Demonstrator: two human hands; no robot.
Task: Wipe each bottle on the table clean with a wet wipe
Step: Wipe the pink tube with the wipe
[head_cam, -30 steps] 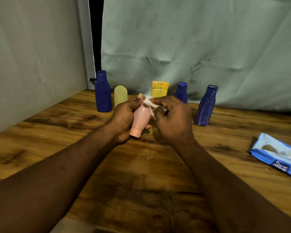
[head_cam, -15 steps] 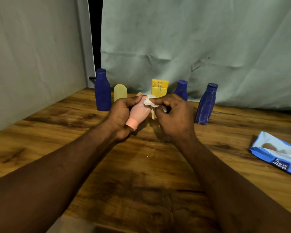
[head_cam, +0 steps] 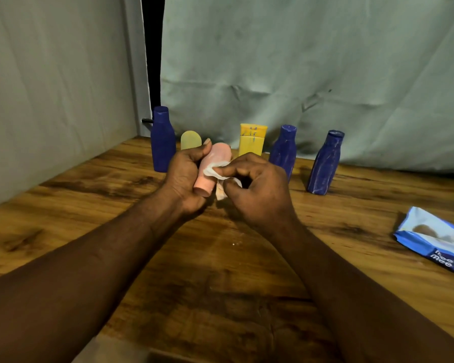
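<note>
My left hand (head_cam: 184,176) grips a small pink bottle (head_cam: 212,167), held above the table with its cap end pointing down toward me. My right hand (head_cam: 257,187) pinches a crumpled white wet wipe (head_cam: 216,174) and presses it against the bottle's side. Behind the hands a row stands along the back of the wooden table (head_cam: 220,271): a tall blue bottle (head_cam: 163,140), a pale yellow bottle (head_cam: 190,140), a yellow tube (head_cam: 252,140), and two more blue bottles (head_cam: 285,150) (head_cam: 324,163).
A blue wet wipe pack (head_cam: 435,239) lies flat near the right edge of the table. Grey cloth (head_cam: 299,74) hangs behind the row and along the left side, with a dark gap between the two sheets.
The wipe has slid from the pink bottle's upper end down to its middle. My left hand has turned the bottle slightly, and both hands stay in the same spot.
</note>
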